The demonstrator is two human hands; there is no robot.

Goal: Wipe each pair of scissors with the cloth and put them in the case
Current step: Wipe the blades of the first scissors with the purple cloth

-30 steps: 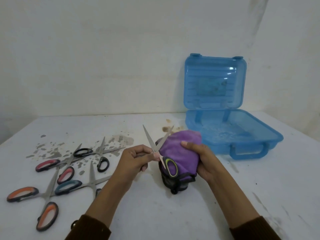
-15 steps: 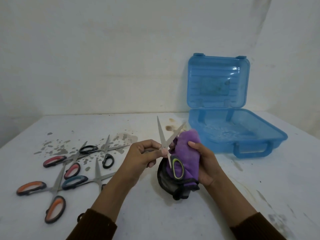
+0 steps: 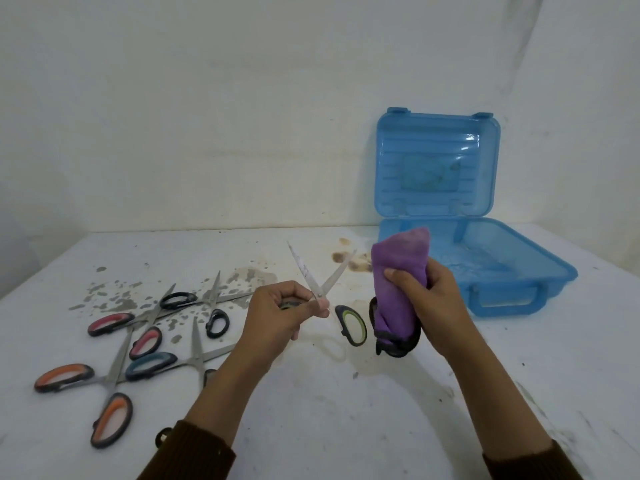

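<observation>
My left hand [image 3: 280, 315] holds a pair of green-and-black handled scissors [image 3: 320, 289] near the pivot, blades spread apart and pointing up and away. One handle loop hangs free to the right of my fingers; the other is hidden in my hand. My right hand [image 3: 427, 299] grips a bunched purple cloth [image 3: 398, 268] with a dark edge, held a little to the right of the scissors and apart from them. The blue plastic case [image 3: 540, 271] stands open behind the cloth, lid upright, its tray showing nothing inside.
Several other scissors lie on the white table [image 3: 346, 410] at the left: an orange-handled pair [image 3: 104, 386], a pink-handled pair [image 3: 138, 327], a black-handled pair [image 3: 204, 303] and a teal-handled pair [image 3: 162, 363]. Grey and brown stains mark the tabletop. A wall rises behind.
The cloth has come off the scissors and moved right and up in my right hand. My left hand keeps the scissors, whose green handle loop now shows free.
</observation>
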